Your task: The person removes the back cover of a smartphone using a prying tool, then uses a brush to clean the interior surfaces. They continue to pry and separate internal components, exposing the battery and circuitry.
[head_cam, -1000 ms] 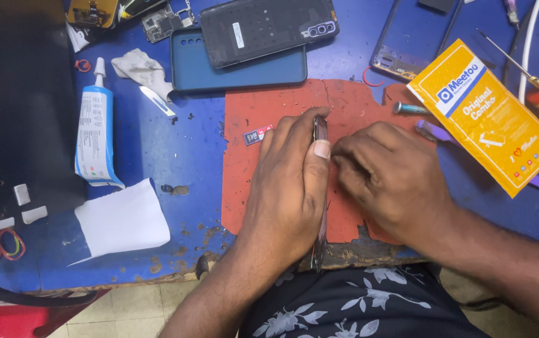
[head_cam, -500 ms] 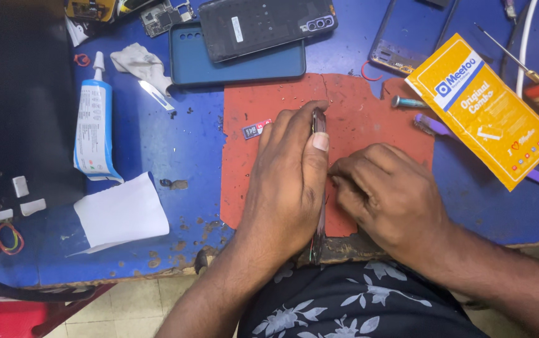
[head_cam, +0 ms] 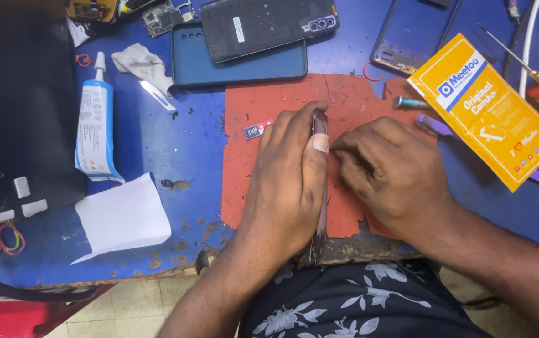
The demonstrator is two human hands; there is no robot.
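- Phone [head_cam: 319,181] stands on its long edge on the red mat [head_cam: 250,156], near the tabletop's front edge — thin, dark, seen edge-on.
- Left hand [head_cam: 288,181] has its grip pinched on the phone, thumb on the upper edge.
- Right hand [head_cam: 388,175] has crept up since a second ago; its fingertips now meet the upper edge, grip pressed together — anything held there is hidden.
- Small card [head_cam: 258,131] lies just beside.

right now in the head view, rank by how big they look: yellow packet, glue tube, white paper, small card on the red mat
1. yellow packet
2. white paper, close to the packet in area, so this order is unsure
3. glue tube
4. small card, by far the smallest, lying on the red mat beside the left hand
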